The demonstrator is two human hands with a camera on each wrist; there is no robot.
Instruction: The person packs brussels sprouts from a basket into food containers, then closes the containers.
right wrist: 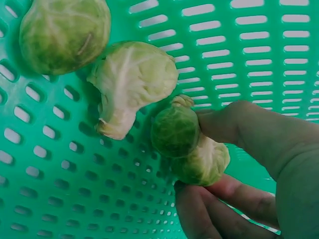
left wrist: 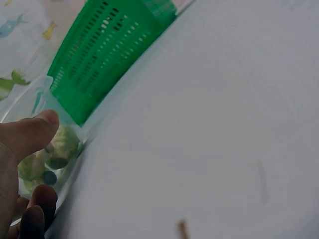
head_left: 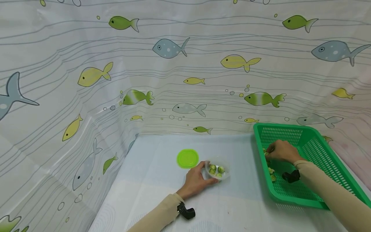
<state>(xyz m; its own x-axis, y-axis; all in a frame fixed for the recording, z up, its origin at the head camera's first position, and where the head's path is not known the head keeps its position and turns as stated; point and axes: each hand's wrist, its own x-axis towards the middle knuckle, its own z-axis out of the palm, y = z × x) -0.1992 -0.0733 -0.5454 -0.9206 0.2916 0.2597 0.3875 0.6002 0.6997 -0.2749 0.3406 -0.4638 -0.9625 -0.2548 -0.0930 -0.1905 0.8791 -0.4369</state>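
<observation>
My left hand [head_left: 195, 182] grips a clear round plastic bowl [head_left: 227, 168] on the table, thumb and fingers spread round its side. Several Brussels sprouts [head_left: 219, 175] lie in the bowl; the left wrist view shows the thumb [left wrist: 42, 124] along its wall. Inside the green basket [head_left: 281, 132], my right hand [head_left: 283, 151] holds two Brussels sprouts. Close up, its thumb presses a darker sprout [right wrist: 174, 130], while the fingers curl under a paler one [right wrist: 207, 162]. Two more, a pale sprout [right wrist: 134, 79] and a rounder sprout [right wrist: 65, 35], lie beside them along the basket's left side.
A bright green lid [head_left: 187, 158] lies flat on the table just behind the left hand. The slotted basket stands at the right, its near rim [head_left: 298, 201] toward me. A fish-patterned sheet [head_left: 185, 71] rises behind and at the sides of the table [head_left: 145, 190].
</observation>
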